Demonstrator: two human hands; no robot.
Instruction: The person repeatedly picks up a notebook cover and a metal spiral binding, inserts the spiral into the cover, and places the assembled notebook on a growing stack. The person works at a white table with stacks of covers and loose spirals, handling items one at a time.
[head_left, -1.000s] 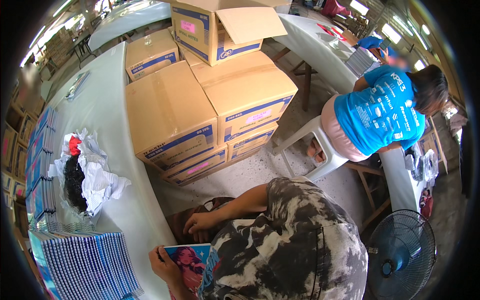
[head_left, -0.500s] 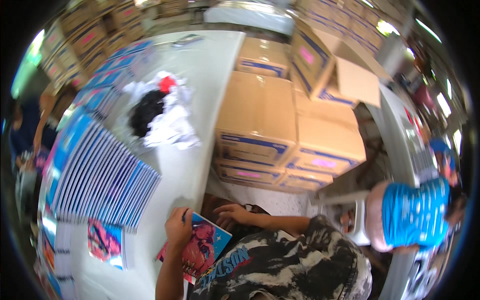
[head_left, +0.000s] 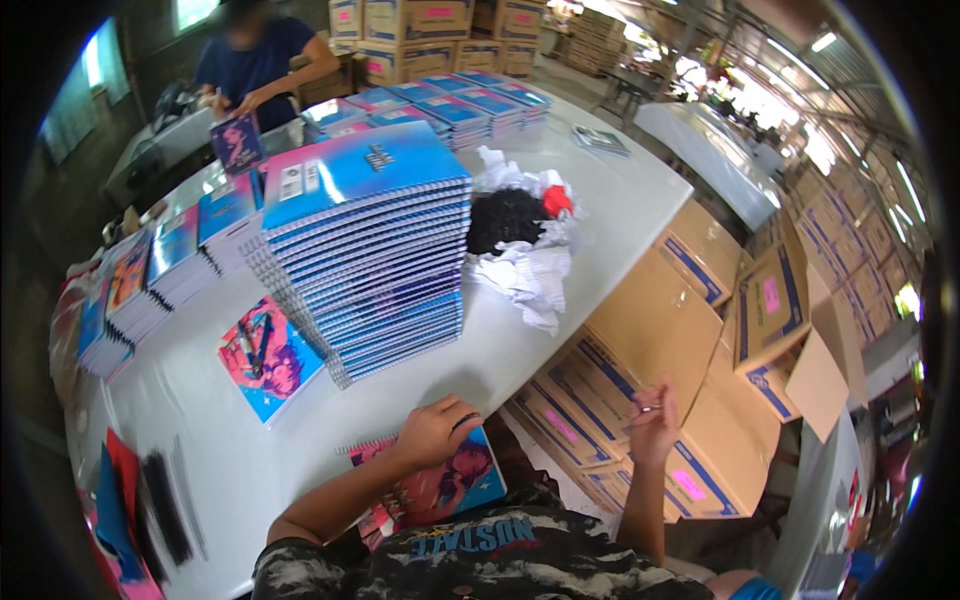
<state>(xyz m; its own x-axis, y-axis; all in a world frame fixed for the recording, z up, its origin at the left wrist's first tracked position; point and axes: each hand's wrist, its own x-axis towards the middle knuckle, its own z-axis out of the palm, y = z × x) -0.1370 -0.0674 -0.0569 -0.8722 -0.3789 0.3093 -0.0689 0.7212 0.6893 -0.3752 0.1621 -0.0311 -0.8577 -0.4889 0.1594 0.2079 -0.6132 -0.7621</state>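
My left hand (head_left: 437, 432) rests with curled fingers on a spiral-bound notebook (head_left: 465, 474) at the table's near edge. Its cover is pink and blue with a drawn figure. A dark, thin loop or band shows at those fingers; I cannot make out what it is. My right hand (head_left: 652, 425) is raised off the table, over the cardboard boxes, its fingers bent and blurred. Ahead of my left hand rises a tall stack of notebooks (head_left: 385, 270) with blue covers. Left of it lies another notebook (head_left: 275, 375) with a dark-handled tool (head_left: 256, 345) on top.
Crumpled white paper (head_left: 525, 280) and a black bundle (head_left: 503, 220) lie beyond the stack. More notebook piles (head_left: 460, 112) line the far side, near a person (head_left: 255, 70) holding a notebook. Large cartons (head_left: 655, 315) stand against the table's right edge. Black strips (head_left: 165, 508) lie at left.
The view has swung left, bringing the far person and piles into sight. My right hand has left the notebook and risen to the right; my left hand stays on it.
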